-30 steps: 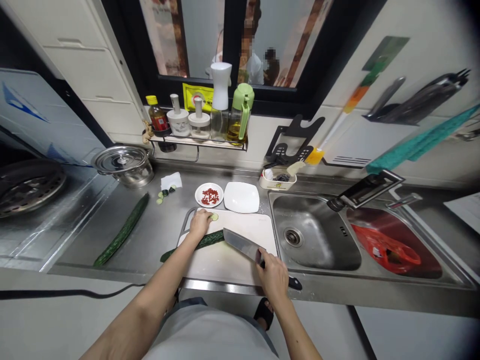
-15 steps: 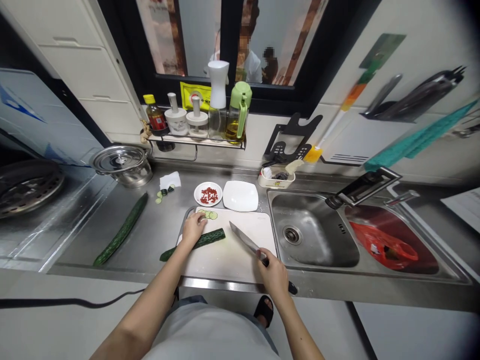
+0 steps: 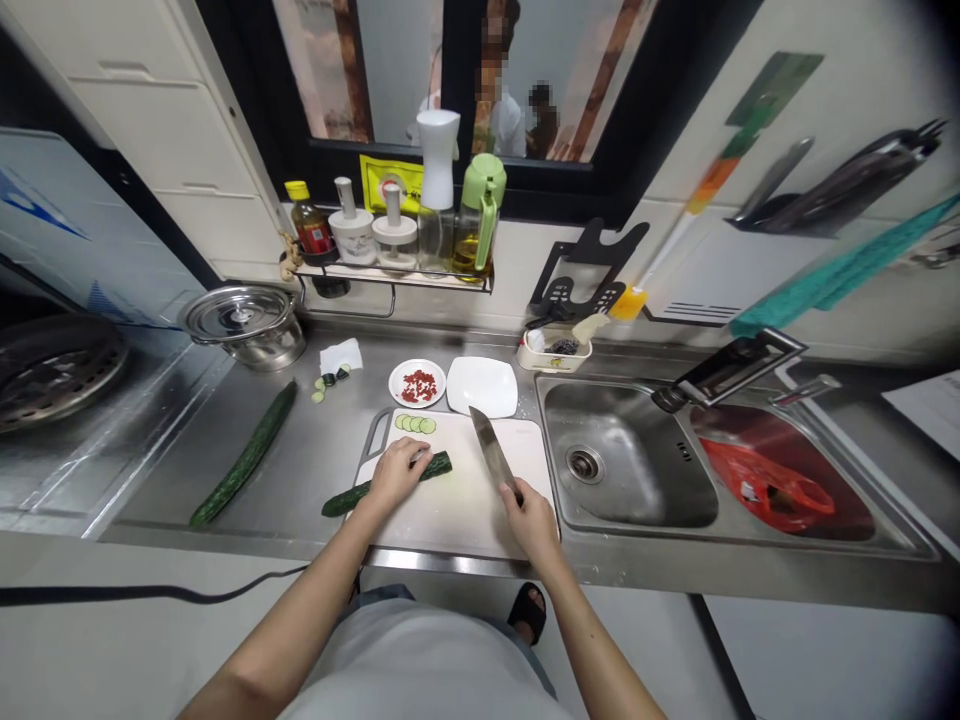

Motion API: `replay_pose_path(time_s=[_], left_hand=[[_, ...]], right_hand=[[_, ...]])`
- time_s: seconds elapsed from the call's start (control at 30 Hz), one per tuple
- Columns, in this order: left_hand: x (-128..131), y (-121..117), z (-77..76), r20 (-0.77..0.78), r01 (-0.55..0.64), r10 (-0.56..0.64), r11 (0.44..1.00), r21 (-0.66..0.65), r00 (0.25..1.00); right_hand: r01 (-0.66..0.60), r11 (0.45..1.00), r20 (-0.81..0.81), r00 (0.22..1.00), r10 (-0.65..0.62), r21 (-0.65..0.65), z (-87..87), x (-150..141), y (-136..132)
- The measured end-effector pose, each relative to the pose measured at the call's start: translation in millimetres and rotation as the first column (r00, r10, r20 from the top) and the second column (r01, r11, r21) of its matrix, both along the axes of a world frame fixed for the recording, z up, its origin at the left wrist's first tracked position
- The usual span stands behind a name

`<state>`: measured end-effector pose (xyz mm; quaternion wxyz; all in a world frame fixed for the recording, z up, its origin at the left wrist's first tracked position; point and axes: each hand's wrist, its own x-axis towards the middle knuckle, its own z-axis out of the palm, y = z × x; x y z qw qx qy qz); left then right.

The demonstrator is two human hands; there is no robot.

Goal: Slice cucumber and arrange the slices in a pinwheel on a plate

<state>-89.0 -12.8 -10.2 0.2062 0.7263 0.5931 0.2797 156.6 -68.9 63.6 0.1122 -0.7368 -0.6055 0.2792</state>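
My left hand (image 3: 397, 472) is closed over a cut cucumber (image 3: 437, 464) that lies slantwise on the white cutting board (image 3: 465, 530). The cucumber's narrow end sticks out past the board's left edge; its middle is hidden under my fingers. In my right hand (image 3: 530, 518) is a kitchen knife (image 3: 491, 448), gripped by the handle, its blade pointing away from me over the board and apart from the cucumber. Several round cucumber slices (image 3: 415, 425) overlap in a row at the board's far left.
Behind the board stand a plate of small red pieces (image 3: 418, 384) and a white square plate (image 3: 481, 386). A whole cucumber (image 3: 246, 455) and a lidded steel pot (image 3: 251, 325) are on the left. The sink (image 3: 630, 455) borders the board's right side.
My left hand has come from the slices down onto the cucumber. My right hand has moved slightly left, turning the knife more upright in view. The slices now form a neater row.
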Motion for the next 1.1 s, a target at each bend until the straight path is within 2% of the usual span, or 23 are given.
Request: replay_pose_path(time_s=[0.17, 0.27, 0.4, 0.73, 1.1], left_hand=[[6, -7, 6.5, -0.018, 0.135, -0.134, 0.990, 0.039, 0.991], [9, -10, 6.6, -0.044, 0.156, -0.154, 0.987, 0.039, 0.987], [12, -12, 3.7, -0.067, 0.149, -0.148, 0.989, 0.009, 0.987], [14, -16, -0.9, -0.123, 0.162, -0.156, 0.986, 0.044, 0.980], [14, -15, -1.4, -0.147, 0.164, -0.156, 0.985, 0.046, 0.977]], right_hand=[[-0.140, 0.984, 0.141, 0.978, 0.155, -0.110, 1.2, -12, 3], [-0.183, 0.965, 0.196, 0.956, 0.219, -0.186, 6.7, -20, 3], [-0.232, 0.948, 0.222, 0.934, 0.280, -0.219, 16.1, -33, 2], [-0.309, 0.927, 0.261, 0.896, 0.359, -0.215, 15.8, -46, 3], [-0.322, 0.925, 0.264, 0.891, 0.368, -0.202, 10.8, -47, 2]])
